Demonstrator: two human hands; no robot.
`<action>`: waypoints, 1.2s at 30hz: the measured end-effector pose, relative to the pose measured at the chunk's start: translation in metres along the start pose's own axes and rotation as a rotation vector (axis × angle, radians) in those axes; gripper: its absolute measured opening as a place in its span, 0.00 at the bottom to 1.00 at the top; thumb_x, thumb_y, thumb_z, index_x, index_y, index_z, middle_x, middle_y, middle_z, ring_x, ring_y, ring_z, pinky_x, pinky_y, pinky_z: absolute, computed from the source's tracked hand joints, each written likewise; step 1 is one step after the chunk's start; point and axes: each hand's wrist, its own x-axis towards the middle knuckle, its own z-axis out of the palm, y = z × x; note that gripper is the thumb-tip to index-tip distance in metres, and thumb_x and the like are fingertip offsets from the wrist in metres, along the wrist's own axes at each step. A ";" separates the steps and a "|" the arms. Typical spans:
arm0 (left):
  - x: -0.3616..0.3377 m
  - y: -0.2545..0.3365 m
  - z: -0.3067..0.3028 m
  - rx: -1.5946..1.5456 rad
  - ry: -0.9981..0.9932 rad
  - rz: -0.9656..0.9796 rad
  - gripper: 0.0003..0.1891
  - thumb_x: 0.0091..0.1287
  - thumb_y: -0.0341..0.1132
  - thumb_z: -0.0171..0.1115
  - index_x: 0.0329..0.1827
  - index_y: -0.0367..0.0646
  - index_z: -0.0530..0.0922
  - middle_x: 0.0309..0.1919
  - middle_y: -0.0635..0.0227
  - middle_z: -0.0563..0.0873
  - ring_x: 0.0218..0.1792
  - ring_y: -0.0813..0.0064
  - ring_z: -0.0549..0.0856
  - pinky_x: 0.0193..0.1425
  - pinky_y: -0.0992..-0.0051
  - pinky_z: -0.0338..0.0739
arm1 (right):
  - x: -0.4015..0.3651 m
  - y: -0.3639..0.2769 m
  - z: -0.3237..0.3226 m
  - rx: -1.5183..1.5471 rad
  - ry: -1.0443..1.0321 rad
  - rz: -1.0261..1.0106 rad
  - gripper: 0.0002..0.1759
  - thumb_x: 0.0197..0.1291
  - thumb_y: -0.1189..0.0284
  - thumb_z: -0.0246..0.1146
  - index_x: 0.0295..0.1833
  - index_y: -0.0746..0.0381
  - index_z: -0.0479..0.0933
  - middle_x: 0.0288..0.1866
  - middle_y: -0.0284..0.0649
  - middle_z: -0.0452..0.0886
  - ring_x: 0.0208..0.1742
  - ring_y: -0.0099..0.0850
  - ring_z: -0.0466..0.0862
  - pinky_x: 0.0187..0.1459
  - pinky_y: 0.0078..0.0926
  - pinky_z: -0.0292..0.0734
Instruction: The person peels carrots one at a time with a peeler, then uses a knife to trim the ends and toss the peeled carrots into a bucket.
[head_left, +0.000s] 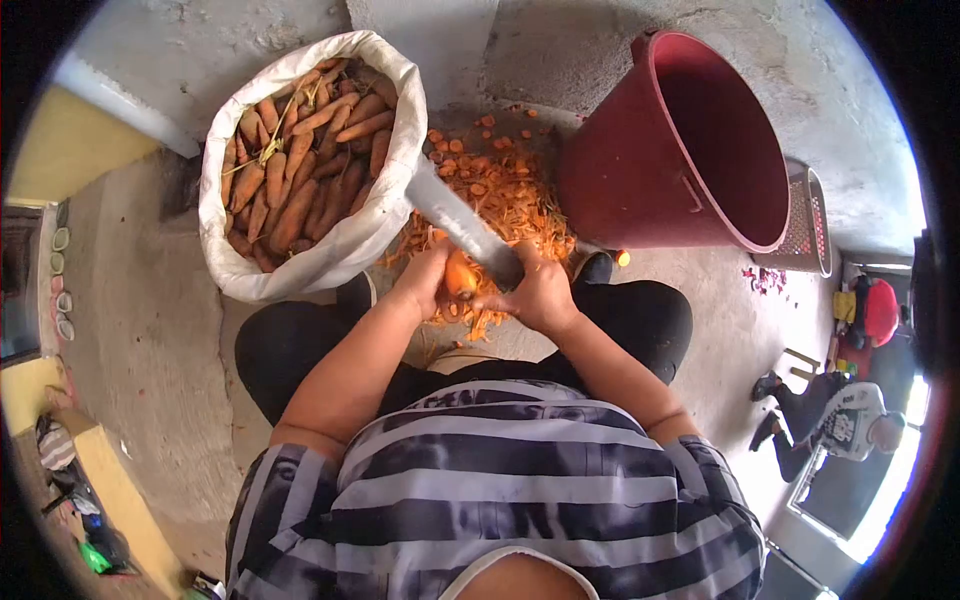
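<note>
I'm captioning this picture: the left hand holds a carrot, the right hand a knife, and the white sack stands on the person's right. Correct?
Not quite: the head view shows the white sack standing on the person's left. The rest is right: the left hand holds a carrot, the right hand a knife.

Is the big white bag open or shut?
Open. The white bag has its top spread wide in a ring, and you can see lots of carrots inside.
</note>
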 end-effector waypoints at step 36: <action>-0.012 0.009 0.000 0.348 -0.225 0.253 0.17 0.58 0.45 0.62 0.40 0.39 0.75 0.18 0.69 0.75 0.18 0.79 0.76 0.15 0.82 0.68 | 0.016 0.047 -0.002 0.981 -0.354 0.429 0.38 0.49 0.40 0.57 0.42 0.69 0.70 0.17 0.32 0.66 0.14 0.20 0.66 0.16 0.18 0.61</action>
